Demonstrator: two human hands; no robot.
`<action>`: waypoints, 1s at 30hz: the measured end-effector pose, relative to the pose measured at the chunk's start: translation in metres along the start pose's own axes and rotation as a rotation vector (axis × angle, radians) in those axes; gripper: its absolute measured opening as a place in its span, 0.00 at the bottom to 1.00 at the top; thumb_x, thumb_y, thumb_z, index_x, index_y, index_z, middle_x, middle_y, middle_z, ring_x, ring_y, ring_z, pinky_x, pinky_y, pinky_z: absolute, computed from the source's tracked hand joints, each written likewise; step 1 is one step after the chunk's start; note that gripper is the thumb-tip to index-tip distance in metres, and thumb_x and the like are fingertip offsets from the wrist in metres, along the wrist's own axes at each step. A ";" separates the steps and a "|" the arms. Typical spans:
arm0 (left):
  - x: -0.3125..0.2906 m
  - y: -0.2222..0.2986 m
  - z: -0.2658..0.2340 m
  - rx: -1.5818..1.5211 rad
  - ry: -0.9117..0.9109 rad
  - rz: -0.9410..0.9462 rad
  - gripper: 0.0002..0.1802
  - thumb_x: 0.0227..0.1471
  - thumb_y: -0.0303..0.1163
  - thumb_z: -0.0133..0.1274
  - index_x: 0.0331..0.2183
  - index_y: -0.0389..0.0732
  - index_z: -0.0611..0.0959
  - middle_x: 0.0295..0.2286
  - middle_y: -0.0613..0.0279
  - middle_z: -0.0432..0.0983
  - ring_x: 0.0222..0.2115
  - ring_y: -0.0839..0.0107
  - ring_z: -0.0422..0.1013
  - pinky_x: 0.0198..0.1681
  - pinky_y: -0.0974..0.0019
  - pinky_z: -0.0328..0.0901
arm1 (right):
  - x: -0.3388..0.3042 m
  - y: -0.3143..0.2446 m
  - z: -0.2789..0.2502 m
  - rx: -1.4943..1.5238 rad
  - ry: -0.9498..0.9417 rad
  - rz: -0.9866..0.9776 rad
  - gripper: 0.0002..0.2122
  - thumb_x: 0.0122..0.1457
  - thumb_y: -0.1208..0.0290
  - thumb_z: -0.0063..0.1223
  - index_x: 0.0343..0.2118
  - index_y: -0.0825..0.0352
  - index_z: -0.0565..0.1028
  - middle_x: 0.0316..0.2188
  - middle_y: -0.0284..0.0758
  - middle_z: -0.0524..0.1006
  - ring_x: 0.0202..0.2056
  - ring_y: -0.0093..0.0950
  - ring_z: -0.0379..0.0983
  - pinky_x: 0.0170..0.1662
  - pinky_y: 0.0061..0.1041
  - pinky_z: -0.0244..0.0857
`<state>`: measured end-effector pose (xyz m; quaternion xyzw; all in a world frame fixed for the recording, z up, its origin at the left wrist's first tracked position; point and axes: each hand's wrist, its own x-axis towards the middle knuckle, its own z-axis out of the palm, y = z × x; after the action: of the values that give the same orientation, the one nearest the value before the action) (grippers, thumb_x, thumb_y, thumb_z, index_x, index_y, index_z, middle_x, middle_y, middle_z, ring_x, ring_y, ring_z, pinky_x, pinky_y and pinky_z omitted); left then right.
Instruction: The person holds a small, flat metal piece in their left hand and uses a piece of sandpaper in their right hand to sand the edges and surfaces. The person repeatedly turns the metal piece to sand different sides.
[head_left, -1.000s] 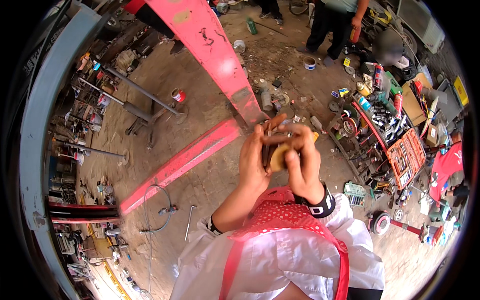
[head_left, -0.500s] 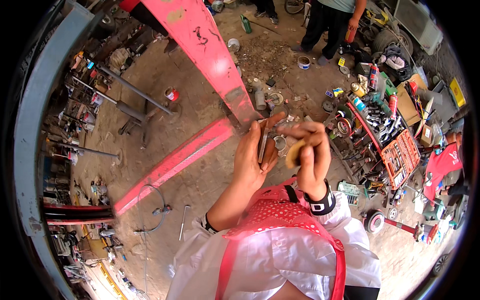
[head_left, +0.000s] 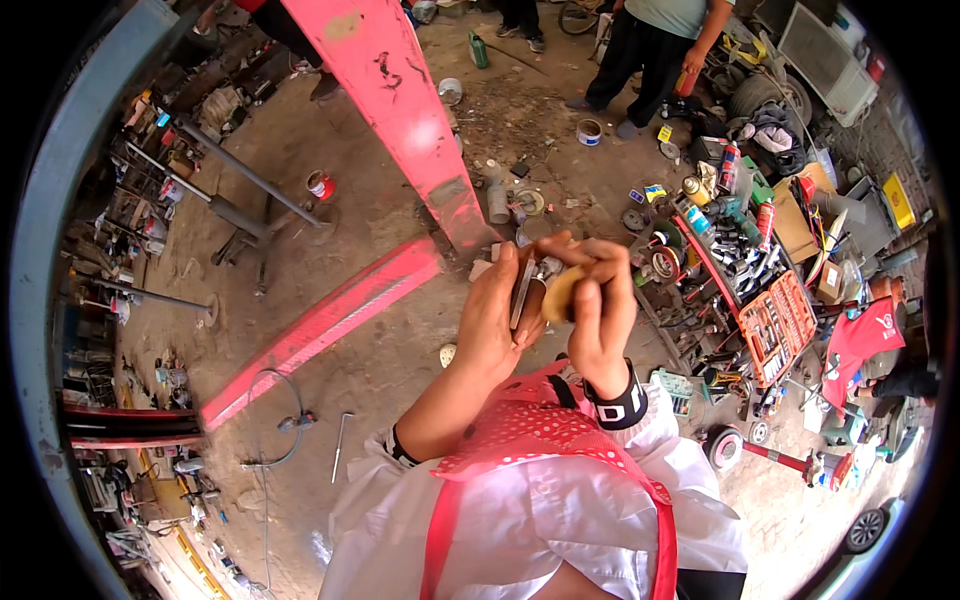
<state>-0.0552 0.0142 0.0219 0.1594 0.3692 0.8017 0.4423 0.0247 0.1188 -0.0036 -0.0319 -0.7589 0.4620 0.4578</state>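
Both my hands are raised together in front of my chest. My left hand (head_left: 490, 325) grips a small dark metal part (head_left: 527, 290) upright between thumb and fingers. My right hand (head_left: 603, 310) presses a tan piece of abrasive paper or cloth (head_left: 561, 294) against that part. A black wristband (head_left: 617, 405) sits on my right wrist. Below my hands I see my white sleeves and a red dotted apron.
A red steel beam (head_left: 395, 100) slants across the dirt floor, with a second red bar (head_left: 320, 330) lower left. An orange tool case (head_left: 780, 325) and spray cans lie at the right. A person in dark trousers (head_left: 650, 50) stands at the top. Metal racks line the left.
My hands have stayed together at chest height; the right hand has shifted with the tan abrasive against the metal part, and the view has drifted slightly.
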 end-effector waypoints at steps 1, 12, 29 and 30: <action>0.000 0.000 0.000 0.003 -0.001 -0.001 0.33 0.61 0.53 0.31 0.51 0.33 0.69 0.06 0.75 0.53 0.05 0.85 0.47 0.09 0.78 0.44 | 0.006 0.004 -0.001 -0.034 0.070 -0.026 0.10 0.65 0.66 0.33 0.33 0.69 0.60 0.43 0.49 0.73 0.44 0.32 0.65 0.47 0.31 0.59; 0.000 -0.004 -0.014 -0.022 -0.003 -0.022 0.26 0.60 0.49 0.41 0.50 0.38 0.73 0.09 0.73 0.55 0.08 0.83 0.51 0.11 0.76 0.45 | 0.011 -0.005 0.000 0.139 0.320 0.164 0.10 0.65 0.69 0.33 0.36 0.70 0.67 0.36 0.39 0.75 0.36 0.24 0.68 0.40 0.21 0.59; -0.008 -0.089 -0.058 0.159 0.061 -0.081 0.14 0.60 0.38 0.42 0.41 0.40 0.75 0.12 0.75 0.59 0.09 0.84 0.53 0.11 0.77 0.46 | -0.013 -0.004 0.025 0.628 0.366 0.614 0.06 0.62 0.71 0.43 0.28 0.63 0.67 0.22 0.25 0.67 0.23 0.14 0.60 0.27 0.16 0.54; -0.006 -0.097 -0.057 0.191 0.054 -0.027 0.13 0.60 0.37 0.43 0.41 0.40 0.75 0.13 0.75 0.60 0.10 0.84 0.54 0.12 0.77 0.48 | -0.015 -0.005 0.025 0.646 0.341 0.624 0.06 0.62 0.71 0.43 0.28 0.63 0.67 0.22 0.25 0.67 0.23 0.14 0.60 0.27 0.16 0.54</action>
<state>-0.0276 0.0161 -0.0874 0.1742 0.4581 0.7606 0.4258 0.0174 0.0921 -0.0134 -0.1894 -0.4451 0.7776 0.4017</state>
